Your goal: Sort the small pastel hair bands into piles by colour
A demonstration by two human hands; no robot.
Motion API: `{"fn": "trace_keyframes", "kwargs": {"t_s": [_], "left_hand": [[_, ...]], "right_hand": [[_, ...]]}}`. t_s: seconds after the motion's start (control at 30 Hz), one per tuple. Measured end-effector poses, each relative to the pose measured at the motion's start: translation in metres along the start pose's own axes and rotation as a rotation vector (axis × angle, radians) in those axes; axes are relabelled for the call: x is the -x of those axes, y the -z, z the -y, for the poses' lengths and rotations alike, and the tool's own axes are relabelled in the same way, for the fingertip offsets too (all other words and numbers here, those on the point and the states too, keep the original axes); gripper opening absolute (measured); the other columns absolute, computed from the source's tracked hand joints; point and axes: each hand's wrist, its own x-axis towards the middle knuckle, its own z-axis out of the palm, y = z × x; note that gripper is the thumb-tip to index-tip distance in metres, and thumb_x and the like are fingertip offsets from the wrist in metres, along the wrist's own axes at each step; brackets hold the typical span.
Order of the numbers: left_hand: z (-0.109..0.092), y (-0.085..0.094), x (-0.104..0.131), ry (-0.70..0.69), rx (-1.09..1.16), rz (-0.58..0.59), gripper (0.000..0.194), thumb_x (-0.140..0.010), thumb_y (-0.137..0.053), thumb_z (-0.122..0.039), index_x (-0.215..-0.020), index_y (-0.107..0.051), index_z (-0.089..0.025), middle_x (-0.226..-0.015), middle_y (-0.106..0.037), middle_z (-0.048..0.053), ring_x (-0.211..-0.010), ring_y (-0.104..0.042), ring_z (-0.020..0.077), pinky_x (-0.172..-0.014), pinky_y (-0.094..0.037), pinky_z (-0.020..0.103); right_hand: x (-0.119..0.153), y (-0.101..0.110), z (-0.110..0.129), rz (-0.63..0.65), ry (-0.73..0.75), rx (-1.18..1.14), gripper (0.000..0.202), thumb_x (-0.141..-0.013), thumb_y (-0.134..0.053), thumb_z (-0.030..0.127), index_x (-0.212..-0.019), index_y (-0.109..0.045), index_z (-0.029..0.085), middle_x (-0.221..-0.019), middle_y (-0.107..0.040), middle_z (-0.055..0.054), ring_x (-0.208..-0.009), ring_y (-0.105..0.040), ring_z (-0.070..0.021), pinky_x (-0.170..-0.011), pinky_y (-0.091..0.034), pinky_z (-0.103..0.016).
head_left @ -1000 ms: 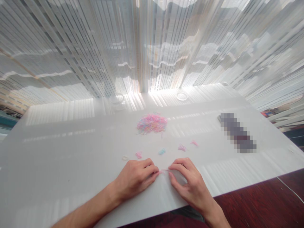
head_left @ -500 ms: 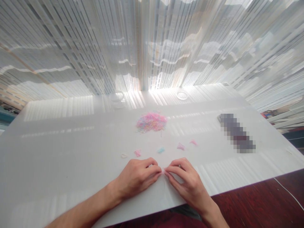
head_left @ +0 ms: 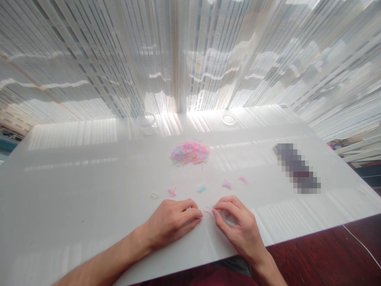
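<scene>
My left hand [head_left: 175,220] rests on the white table with its fingers pinched together; a trace of pink shows at the tips, too small to make out. My right hand [head_left: 236,222] pinches a thin pink rubber band [head_left: 208,212], which sticks out toward the left fingertips. Just beyond the hands lie small sorted bunches of bands: a whitish one [head_left: 154,195], a pink one [head_left: 172,192], a light blue one [head_left: 201,188], a purple one [head_left: 226,184] and another pink one [head_left: 243,179]. Farther back is a mixed pastel pile of thin bands [head_left: 190,153].
A blurred-out, phone-like object [head_left: 297,169] lies on the right of the white table [head_left: 89,178]. Two clear round pieces [head_left: 229,119] sit at the back edge, before a striped sheer curtain [head_left: 178,59]. A white cable [head_left: 361,242] crosses the dark red floor.
My right hand has drawn away slightly to the right, opening a gap between the fingertips where a pink strand now shows. My left hand has stayed nearly in place.
</scene>
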Motion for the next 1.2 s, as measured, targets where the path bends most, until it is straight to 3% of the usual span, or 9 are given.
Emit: {"fn": "trace_keyframes", "kwargs": {"t_s": [0.1, 0.33, 0.7, 1.2], "left_hand": [[-0.001, -0.001, 0.0, 0.005, 0.004, -0.01, 0.01, -0.1, -0.056, -0.021, -0.101, -0.066, -0.02, -0.088, -0.072, 0.001, -0.06, -0.065, 0.0123, -0.054, -0.049, 0.023], [0.001, -0.008, 0.002, 0.055, 0.08, -0.14, 0.023, -0.101, -0.058, -0.024, -0.124, -0.059, -0.017, -0.087, -0.076, 0.001, -0.071, -0.073, 0.0143, -0.063, -0.055, 0.024], [0.001, -0.009, 0.0, 0.055, 0.092, -0.13, 0.009, -0.099, -0.061, -0.019, -0.104, -0.069, -0.019, -0.085, -0.074, 0.001, -0.066, -0.069, 0.0132, -0.059, -0.052, 0.022], [-0.001, -0.008, -0.002, 0.054, 0.072, -0.145, 0.011, -0.1, -0.058, -0.02, -0.104, -0.069, -0.018, -0.083, -0.073, 0.002, -0.065, -0.069, 0.0135, -0.058, -0.054, 0.023]], "right_hand": [[0.0, 0.0, 0.0, -0.021, -0.016, -0.007, 0.009, -0.095, -0.065, 0.014, -0.095, -0.068, 0.022, -0.088, -0.067, -0.002, -0.072, -0.063, -0.0119, -0.064, -0.053, -0.023], [0.002, 0.002, -0.004, 0.052, 0.093, -0.071, 0.017, -0.096, -0.062, 0.01, -0.107, -0.068, 0.023, -0.092, -0.073, -0.002, -0.085, -0.069, -0.015, -0.076, -0.057, -0.026], [0.002, 0.0, -0.005, 0.08, 0.127, -0.021, 0.015, -0.097, -0.063, 0.011, -0.106, -0.068, 0.022, -0.09, -0.073, -0.002, -0.082, -0.068, -0.0158, -0.073, -0.056, -0.029], [0.005, 0.0, -0.007, 0.066, 0.116, -0.005, 0.017, -0.094, -0.068, 0.017, -0.111, -0.067, 0.022, -0.093, -0.074, -0.004, -0.084, -0.069, -0.0171, -0.075, -0.059, -0.029]]}}
